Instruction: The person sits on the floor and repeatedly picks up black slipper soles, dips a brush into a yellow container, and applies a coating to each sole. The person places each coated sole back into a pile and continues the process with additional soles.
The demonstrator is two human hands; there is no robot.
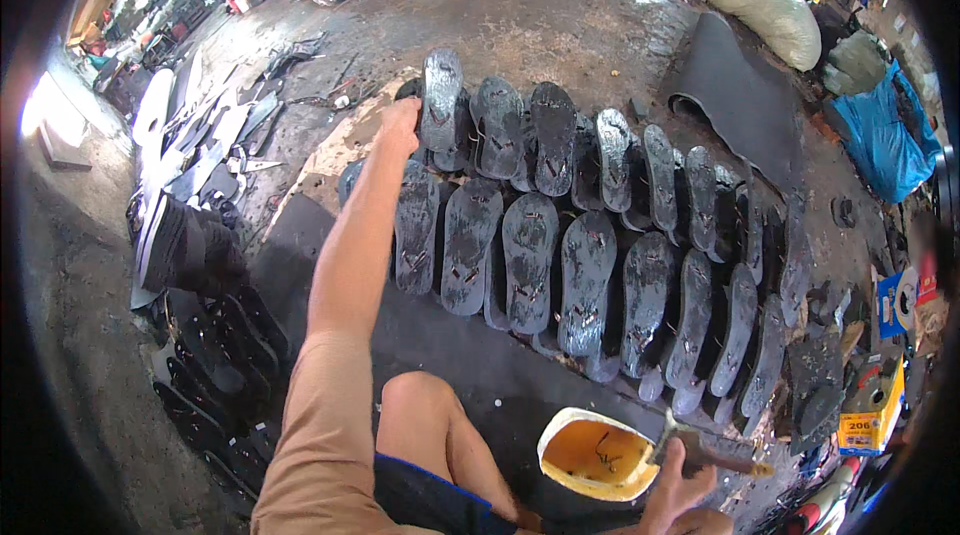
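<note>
My left arm reaches far forward, and my left hand (402, 123) is closed on the left edge of a dark sandal sole (441, 95) at the far left end of the back row. That sole's surface is shiny and wet-looking. Several more black soles (530, 245) lie in two overlapping rows, with patchy glossy coating and small slots. Low at the right, my right hand (682, 487) grips a brush (738, 459) by its wooden handle, its head by the container's rim. This cut-open pale plastic container (553, 476) holds amber liquid, probably glue.
Stacked dark soles (215, 355) and pale offcuts (205, 140) lie at the left. A curled black sheet (735, 85), a stuffed white sack (760, 10) and a blue plastic bag (888, 135) are at the back right. Yellow boxes (880, 410) stand at the right.
</note>
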